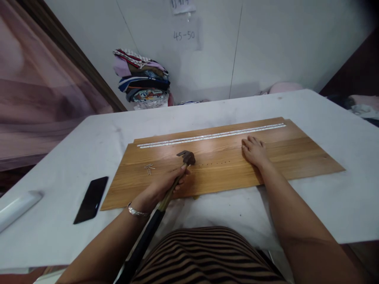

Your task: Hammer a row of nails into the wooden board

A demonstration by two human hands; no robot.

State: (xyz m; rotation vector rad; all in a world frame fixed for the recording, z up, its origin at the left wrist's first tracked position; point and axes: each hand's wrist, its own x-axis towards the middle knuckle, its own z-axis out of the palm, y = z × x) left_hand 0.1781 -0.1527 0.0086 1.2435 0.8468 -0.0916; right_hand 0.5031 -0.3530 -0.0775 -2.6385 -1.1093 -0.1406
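Note:
My left hand [168, 180] is closed around the wooden neck of a claw hammer [188, 158], just below its dark metal head. The hammer's black grip runs back toward my body, and its head is low over a wood-grain board [296, 154]. A row of small dark dots [217, 163], nails or holes, stretches rightward from the hammer head. Several loose nails [149, 168] lie on the board left of my left hand. My right hand [255, 150] rests on the board beyond the right end of the row, its fingers slightly bent and holding nothing.
Two pale marked strips [213, 136] lie along the far part of the board. A white-covered table [59, 173] carries the board. Left of it are a black phone [91, 200] and a white roll [19, 209]. Folded clothes [144, 79] are stacked against the wall.

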